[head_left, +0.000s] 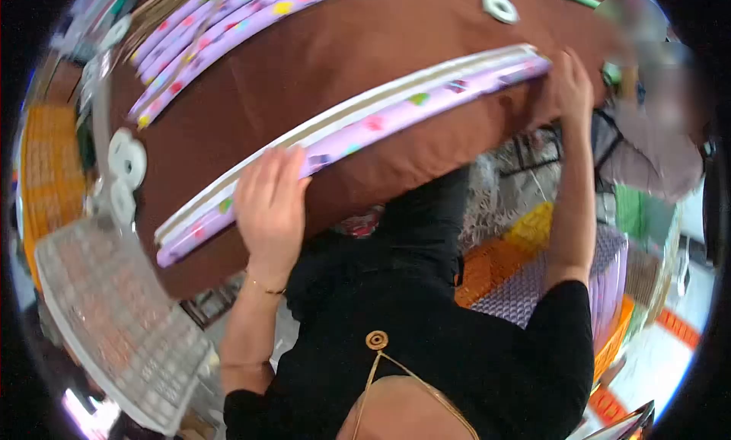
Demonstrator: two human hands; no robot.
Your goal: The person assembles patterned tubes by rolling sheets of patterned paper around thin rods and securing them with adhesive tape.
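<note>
A long lilac roll [373, 125] with coloured prints lies slantwise across the brown cloth-covered table, with a white and tan strip [396, 84] along its far side. My left hand [270, 200] rests flat on the roll and strip left of the middle, its fingers stretched over them. At the right end of the roll is my right hand [571, 86], its fingers extended and blurred. Whether it touches the end cannot be made out.
Several similar lilac rolls [228, 40] lie at the upper left. White tape rolls [127, 162] sit at the left edge, another white ring [500, 8] at the top right. A clear plastic-covered stack [114, 310] stands lower left. Another person's sleeve [659, 154] is at right.
</note>
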